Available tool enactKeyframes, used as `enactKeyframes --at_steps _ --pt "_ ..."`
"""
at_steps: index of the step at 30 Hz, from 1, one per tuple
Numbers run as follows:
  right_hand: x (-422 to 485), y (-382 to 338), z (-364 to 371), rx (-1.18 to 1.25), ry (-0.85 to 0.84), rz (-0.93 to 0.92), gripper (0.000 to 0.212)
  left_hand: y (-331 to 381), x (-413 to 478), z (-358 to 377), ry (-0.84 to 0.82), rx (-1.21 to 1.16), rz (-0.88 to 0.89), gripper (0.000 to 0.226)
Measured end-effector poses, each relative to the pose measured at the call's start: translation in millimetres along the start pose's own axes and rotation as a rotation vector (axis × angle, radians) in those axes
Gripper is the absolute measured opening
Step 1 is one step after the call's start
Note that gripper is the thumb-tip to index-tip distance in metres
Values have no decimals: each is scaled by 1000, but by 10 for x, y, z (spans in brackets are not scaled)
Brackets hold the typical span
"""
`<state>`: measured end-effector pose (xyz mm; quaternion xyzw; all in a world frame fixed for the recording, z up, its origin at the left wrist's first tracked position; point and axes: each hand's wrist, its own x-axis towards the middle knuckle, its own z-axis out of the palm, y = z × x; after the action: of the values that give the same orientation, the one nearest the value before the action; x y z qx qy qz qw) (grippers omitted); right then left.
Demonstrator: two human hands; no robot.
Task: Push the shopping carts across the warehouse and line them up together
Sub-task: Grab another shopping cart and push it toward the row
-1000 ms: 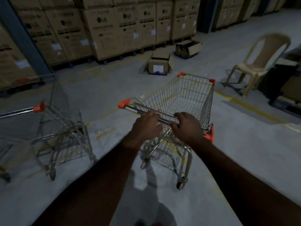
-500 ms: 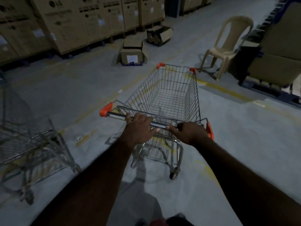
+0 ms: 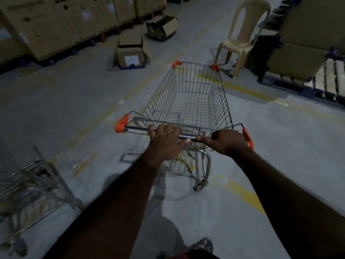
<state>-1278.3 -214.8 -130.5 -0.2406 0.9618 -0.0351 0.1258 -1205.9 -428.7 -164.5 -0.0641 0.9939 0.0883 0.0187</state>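
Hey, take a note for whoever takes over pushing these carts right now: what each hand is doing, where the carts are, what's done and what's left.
Hands: the left hand grips the handle bar near its middle; the right hand grips it beside the right orange end cap.
Carts: the held cart is empty, on open floor, its nose toward the plastic chair, with an open carton ahead on the left. The second cart stands low on the left, blurred, apart from the held one.
Done: one cart in hand.
Left: bring the two carts together and line them up.
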Motion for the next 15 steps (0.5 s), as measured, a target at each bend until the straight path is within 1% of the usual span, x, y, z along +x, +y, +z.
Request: enactKeyframes --at_steps 5,8,15 --pt "-39 123 -113 -6 -1 77 85 182 253 -48 -52 15 9 57" --pt "-50 229 -151 7 -5 103 83 308 422 -85 -91 22 11 62" --pt "-1 611 -100 25 33 185 98 642 753 -145 -170 48 56 76"
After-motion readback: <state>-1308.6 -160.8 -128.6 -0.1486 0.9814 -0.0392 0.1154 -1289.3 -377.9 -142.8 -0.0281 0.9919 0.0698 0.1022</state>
